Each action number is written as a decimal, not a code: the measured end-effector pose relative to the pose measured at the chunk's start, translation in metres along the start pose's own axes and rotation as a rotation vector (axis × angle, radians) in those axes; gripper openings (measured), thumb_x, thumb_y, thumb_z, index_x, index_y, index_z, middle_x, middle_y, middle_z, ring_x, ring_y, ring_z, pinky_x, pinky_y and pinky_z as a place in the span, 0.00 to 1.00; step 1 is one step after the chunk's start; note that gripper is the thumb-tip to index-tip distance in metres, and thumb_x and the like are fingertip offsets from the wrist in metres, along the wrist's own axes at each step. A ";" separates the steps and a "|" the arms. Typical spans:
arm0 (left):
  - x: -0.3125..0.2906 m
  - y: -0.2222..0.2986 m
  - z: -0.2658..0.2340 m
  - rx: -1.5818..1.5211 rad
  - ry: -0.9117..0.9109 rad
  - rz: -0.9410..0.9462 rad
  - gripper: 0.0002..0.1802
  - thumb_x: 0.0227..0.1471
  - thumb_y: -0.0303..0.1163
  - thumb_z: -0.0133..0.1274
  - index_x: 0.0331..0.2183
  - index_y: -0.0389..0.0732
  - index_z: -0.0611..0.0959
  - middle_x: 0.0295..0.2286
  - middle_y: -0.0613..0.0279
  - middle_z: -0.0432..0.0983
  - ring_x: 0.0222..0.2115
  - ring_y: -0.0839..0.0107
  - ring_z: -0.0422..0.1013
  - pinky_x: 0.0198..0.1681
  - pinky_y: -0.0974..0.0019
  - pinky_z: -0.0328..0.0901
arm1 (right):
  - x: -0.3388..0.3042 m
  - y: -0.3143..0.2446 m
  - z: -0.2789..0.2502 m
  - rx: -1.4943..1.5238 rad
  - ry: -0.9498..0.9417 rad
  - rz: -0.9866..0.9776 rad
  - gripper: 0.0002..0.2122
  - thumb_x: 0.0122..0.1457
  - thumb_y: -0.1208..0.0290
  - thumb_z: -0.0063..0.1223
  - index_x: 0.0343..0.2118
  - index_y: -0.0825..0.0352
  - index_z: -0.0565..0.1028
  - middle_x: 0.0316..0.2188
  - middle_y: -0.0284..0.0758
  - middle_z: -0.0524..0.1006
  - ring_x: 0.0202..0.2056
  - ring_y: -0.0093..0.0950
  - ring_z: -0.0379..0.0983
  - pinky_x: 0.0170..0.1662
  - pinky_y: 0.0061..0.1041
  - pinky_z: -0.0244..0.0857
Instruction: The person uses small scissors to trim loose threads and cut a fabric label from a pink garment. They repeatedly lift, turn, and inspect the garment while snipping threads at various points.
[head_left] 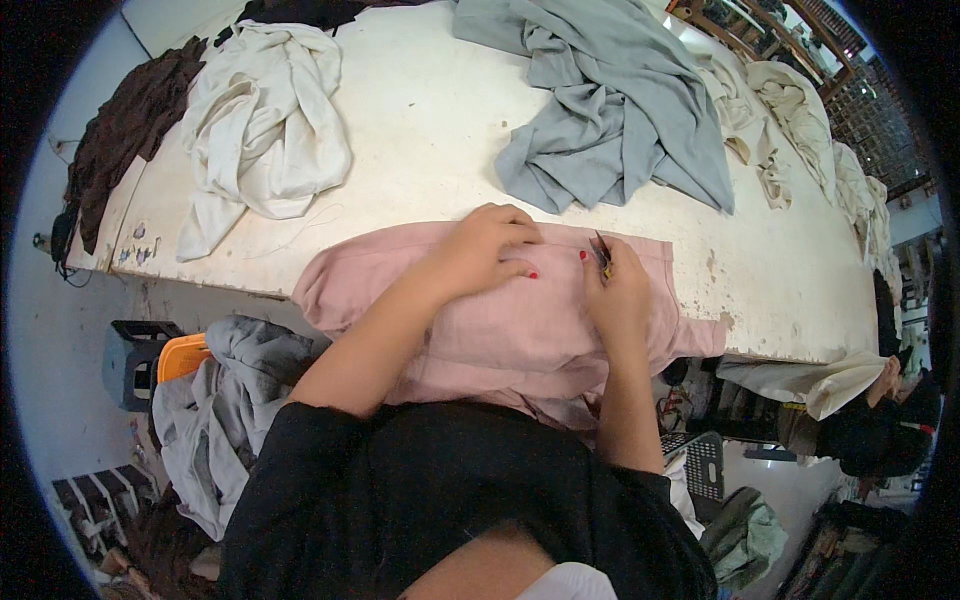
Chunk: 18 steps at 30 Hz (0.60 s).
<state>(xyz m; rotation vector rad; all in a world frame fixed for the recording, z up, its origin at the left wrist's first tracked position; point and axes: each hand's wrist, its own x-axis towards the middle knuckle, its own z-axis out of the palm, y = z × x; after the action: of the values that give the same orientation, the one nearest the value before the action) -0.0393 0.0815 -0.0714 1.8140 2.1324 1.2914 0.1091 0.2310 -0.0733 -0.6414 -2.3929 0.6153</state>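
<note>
Trimming step, by the look: right hand (pixel 618 292) pinches small thread snips (pixel 601 255) at the pink garment (pixel 520 330); left hand (pixel 480 250) beside it presses the cloth flat, fingers together. Next cut likely needs taut fabric.

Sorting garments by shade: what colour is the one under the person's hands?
Pale pink garment, plain with no pattern, seen best in the head view.
</note>
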 end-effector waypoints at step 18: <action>-0.019 -0.015 -0.116 -1.249 1.103 -0.250 0.12 0.58 0.31 0.48 0.41 0.33 0.75 0.37 0.60 0.73 0.32 0.78 0.71 0.41 0.76 0.70 | -0.002 0.000 -0.004 -0.105 -0.124 0.013 0.12 0.52 0.68 0.51 0.40 0.64 0.71 0.35 0.40 0.75 0.36 0.42 0.73 0.38 0.38 0.66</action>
<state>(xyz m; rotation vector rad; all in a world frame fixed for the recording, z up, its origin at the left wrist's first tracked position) -0.1075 0.0030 -0.0139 0.2866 0.9351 2.8727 0.1130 0.2314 -0.0714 -0.6816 -2.5524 0.5516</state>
